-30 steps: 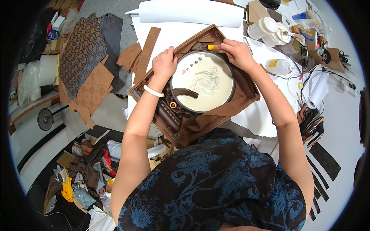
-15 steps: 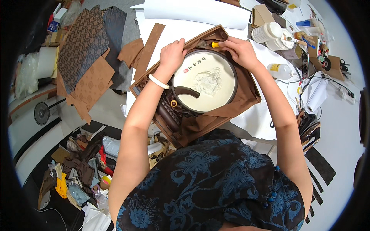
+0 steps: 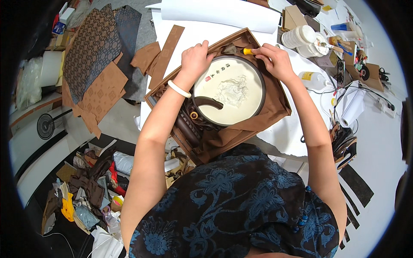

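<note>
A brown box (image 3: 285,112) lies slanted on the table, lined with loose brown cloth (image 3: 228,136). Inside sits a round cream disc (image 3: 211,92) with a dark rim, a raised pale relief, some dark writing and a small red mark. A dark curved piece overlaps its lower left, beside a ribbed dark cylinder (image 3: 187,129). My left hand (image 3: 195,59), its wrist in a cream bangle (image 3: 178,89), is closed over the box's far left edge. Between the thumb and fingers of my right hand (image 3: 276,61) is a small yellow-handled tool (image 3: 248,51); its tip cannot be made out.
White paper (image 3: 215,17) covers the table under the box. Brown patterned sheets (image 3: 101,84) lie at the left. White tubs (image 3: 297,38), a clear bottle (image 3: 313,80) and cables stand at the right. A heap of scraps (image 3: 88,189) fills the lower left.
My right hand has shifted a little to the right with the yellow-handled tool, away from the disc's far rim. My left hand has slid slightly farther up the box edge.
</note>
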Demonstrator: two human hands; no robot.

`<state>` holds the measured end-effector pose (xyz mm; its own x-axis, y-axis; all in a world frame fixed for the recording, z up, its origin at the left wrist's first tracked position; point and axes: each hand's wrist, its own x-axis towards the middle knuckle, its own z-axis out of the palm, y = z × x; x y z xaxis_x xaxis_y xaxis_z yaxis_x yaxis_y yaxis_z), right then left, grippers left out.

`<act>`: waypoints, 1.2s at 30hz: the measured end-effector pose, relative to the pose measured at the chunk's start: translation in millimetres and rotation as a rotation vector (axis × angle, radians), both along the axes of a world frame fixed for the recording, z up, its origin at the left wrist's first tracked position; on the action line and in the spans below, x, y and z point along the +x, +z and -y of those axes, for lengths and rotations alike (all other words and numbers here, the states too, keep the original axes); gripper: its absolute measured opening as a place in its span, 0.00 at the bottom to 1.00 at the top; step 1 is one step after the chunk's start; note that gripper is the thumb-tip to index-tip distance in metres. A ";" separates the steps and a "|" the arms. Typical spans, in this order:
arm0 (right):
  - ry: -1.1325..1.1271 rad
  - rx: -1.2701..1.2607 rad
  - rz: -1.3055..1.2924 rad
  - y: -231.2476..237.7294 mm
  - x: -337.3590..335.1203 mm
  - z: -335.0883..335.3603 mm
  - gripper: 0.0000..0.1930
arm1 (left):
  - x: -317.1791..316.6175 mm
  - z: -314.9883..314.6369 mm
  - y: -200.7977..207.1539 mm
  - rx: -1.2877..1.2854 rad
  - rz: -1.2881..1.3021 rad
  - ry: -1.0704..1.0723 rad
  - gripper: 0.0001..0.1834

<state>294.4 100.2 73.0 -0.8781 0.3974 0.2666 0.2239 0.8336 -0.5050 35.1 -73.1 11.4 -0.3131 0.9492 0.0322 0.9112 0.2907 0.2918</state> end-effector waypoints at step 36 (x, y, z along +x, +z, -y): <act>0.059 0.066 -0.060 11.7 -1.9 5.3 0.10 | -20.9 35.1 4.5 -0.124 0.116 -0.003 0.27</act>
